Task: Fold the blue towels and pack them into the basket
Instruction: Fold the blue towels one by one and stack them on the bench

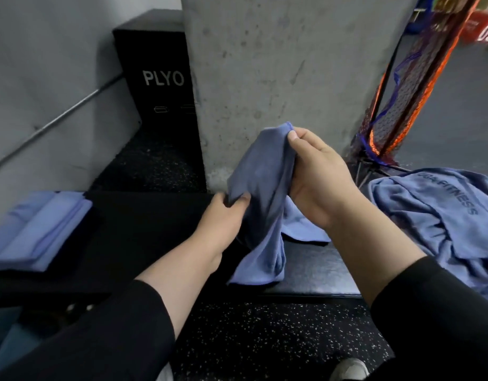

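Both hands' fingers pinch the blue towel (262, 193): right hand (317, 174) high, left hand (223, 213) lower.

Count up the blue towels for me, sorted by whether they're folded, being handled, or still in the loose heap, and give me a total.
Folded towels, stacked at the left: at least 2; the layers are too blurred for an exact count.
Held towel, gripped by the left hand and right hand: 1
Unfolded heap at the right: at least 1; it may hide more.
Total: at least 4
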`<action>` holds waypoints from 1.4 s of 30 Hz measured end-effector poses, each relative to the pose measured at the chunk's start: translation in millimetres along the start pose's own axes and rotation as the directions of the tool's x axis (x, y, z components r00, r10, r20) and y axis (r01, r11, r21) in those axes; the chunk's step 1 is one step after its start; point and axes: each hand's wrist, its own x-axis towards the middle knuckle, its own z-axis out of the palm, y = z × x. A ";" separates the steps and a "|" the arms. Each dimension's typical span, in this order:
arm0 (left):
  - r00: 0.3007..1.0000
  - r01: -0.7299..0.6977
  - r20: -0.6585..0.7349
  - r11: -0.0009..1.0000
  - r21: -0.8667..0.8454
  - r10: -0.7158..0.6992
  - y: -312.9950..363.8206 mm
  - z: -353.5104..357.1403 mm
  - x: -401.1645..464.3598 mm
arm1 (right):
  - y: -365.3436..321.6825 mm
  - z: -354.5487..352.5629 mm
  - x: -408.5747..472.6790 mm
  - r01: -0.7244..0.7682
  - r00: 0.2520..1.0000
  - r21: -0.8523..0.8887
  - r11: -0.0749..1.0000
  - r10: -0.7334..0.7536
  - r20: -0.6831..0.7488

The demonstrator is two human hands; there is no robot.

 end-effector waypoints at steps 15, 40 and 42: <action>0.904 -0.308 -0.296 0.950 0.051 0.309 22.1 -36.6 14.4 | 22.2 -20.6 12.3 -0.028 0.973 0.104 0.994 0.051 -0.223; 0.996 0.075 -0.029 0.673 0.736 -0.079 -46.9 -31.1 59.9 | 77.8 -62.8 7.9 -0.302 0.935 -0.856 0.420 0.304 -0.181; 0.997 0.069 -0.030 0.633 0.771 -0.072 -51.9 -23.6 62.7 | 79.1 -62.1 8.5 -0.297 0.939 -0.855 0.425 0.294 -0.179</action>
